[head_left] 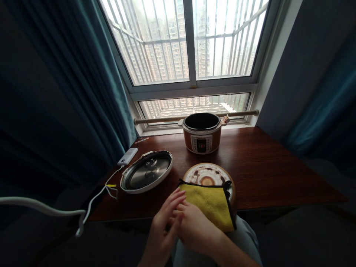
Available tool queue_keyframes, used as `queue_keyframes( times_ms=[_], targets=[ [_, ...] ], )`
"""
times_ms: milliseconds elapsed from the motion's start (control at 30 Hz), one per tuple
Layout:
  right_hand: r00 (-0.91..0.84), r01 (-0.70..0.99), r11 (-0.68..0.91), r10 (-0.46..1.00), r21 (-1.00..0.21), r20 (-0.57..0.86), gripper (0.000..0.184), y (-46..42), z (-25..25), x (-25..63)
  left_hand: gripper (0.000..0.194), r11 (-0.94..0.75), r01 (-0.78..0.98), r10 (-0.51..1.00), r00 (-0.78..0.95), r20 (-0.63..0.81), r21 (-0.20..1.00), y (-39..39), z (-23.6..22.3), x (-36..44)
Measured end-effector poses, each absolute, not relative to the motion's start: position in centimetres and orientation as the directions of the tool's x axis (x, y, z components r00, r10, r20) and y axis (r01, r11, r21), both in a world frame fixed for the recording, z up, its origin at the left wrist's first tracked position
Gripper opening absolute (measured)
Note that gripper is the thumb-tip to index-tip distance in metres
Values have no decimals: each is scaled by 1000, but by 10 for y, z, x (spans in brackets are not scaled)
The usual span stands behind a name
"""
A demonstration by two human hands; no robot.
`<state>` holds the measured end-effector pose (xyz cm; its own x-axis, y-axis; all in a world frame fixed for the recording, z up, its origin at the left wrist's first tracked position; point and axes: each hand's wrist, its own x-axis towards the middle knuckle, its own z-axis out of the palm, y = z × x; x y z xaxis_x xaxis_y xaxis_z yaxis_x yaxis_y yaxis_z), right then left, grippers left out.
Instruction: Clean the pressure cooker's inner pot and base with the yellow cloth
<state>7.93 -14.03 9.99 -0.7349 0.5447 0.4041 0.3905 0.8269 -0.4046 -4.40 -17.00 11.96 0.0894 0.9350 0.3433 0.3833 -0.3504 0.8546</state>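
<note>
My left hand and my right hand meet in front of the table edge. The left fingers are stretched out and lie against the right fingers, which are partly hidden behind them. Just beyond is a yellow cloth with black edging, draped over the near part of a round, brown-rimmed piece. That piece has a white face with brown stains and a tan centre; its exact kind is unclear. Nothing shows between my hands.
An electric cooker body with a dark inside stands open near the window. To the left lies an upturned lid with a shiny metal inside. A white power bank and a white cable are at the left edge of the wooden table.
</note>
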Motion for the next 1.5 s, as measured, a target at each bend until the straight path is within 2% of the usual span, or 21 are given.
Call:
queue_keyframes(
  times_ms=[133, 200, 267, 333, 400, 433, 567, 733, 833, 933, 1033, 1100, 1233, 1300, 1400, 1500],
  targets=[
    [-725, 263, 849, 487, -458, 487, 22, -169, 116, 128, 37, -424, 434, 905, 236, 353, 795, -169, 115, -23],
    [-666, 201, 825, 510, -528, 544, 23, -184, 122, 160, 39, -461, 487, 885, 315, 343, 742, -167, 110, -6],
    [-452, 258, 725, 674, -638, 584, 29, -192, 119, 190, 43, -509, 556, 856, 409, 316, 658, -166, 106, 14],
    [-81, 344, 545, 828, -765, 554, 27, -188, 106, 211, 50, -536, 622, 840, 461, 287, 571, -166, 102, 34],
    [211, 387, 363, 860, -847, 465, 27, -174, 85, 222, 58, -533, 682, 846, 451, 286, 501, -166, 100, 48],
    [279, 401, 311, 855, -862, 438, 29, -165, 73, 223, 60, -523, 707, 852, 428, 300, 475, -166, 98, 52],
    [265, 404, 292, 870, -867, 416, 47, -131, 31, 220, 54, -534, 754, 836, 407, 367, 381, -165, 90, 50],
    [248, 263, 243, 918, -934, 309, 51, -125, 12, 215, 51, -539, 776, 828, 416, 376, 329, -165, 75, 33],
    [236, 187, 210, 939, -960, 251, 51, -126, 12, 215, 46, -496, 777, 847, 333, 415, 388, -162, 64, 21],
    [226, 168, 222, 940, -961, 256, 50, -126, 13, 215, 36, -423, 718, 876, 170, 450, 553, -150, 55, 7],
    [230, 179, 241, 932, -954, 279, 50, -126, 13, 215, 31, -360, 543, 915, 49, 400, 759, -125, 50, -10],
    [231, 190, 251, 928, -949, 292, 49, -126, 13, 215, 30, -306, 398, 948, 40, 317, 865, -102, 51, -19],
    [229, 202, 261, 924, -944, 305, 49, -127, 13, 215, 35, -155, 181, 979, 162, 126, 971, -53, 61, -25],
    [231, 202, 263, 923, -943, 307, 49, -127, 13, 215, 42, -60, 119, 957, 290, 23, 991, -30, 69, -21],
    [234, 198, 268, 921, -943, 311, 49, -126, 13, 216, 49, 22, 108, 874, 481, -72, 994, -1, 80, -12],
    [232, 188, 268, 923, -945, 308, 49, -126, 12, 215, 52, 128, 115, 804, 569, -171, 985, 19, 84, -3]
  ],
)
